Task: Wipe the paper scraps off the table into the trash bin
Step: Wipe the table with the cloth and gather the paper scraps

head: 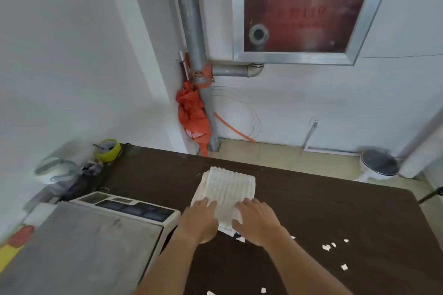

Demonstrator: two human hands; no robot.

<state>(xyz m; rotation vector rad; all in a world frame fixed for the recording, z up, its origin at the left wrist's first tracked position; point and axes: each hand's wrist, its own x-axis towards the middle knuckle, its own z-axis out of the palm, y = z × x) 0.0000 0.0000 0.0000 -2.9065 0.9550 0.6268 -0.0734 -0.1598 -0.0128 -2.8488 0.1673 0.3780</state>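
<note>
Two flat, wide grips, left hand (pixel 200 220) and right hand (pixel 256 220), press a white cloth (pixel 227 187) onto the dark worktop (pixel 311 199). Wiping looks barely begun: paper scraps (pixel 326 247) lie scattered nearer and rightward, so the next sweep must gather them toward the trash bin (pixel 380 165) on the floor beyond.

Scale (pixel 124 208) left of cloth (pixel 225 189); open tabletop (pixel 335 208) right.

White painted walls (pixel 72 55) meet at a corner, with a grey vertical metal pipe (pixel 191 19) running down it and an orange folded umbrella (pixel 193 120) against the pipe. Silver-framed red-glass wall cabinet (pixel 299 57) upper right. Beige tiled floor (pixel 275 155) below. Dark brown surface (pixel 311 211) in front, grey-topped white weighing scale (pixel 96 242) at its left.
</note>
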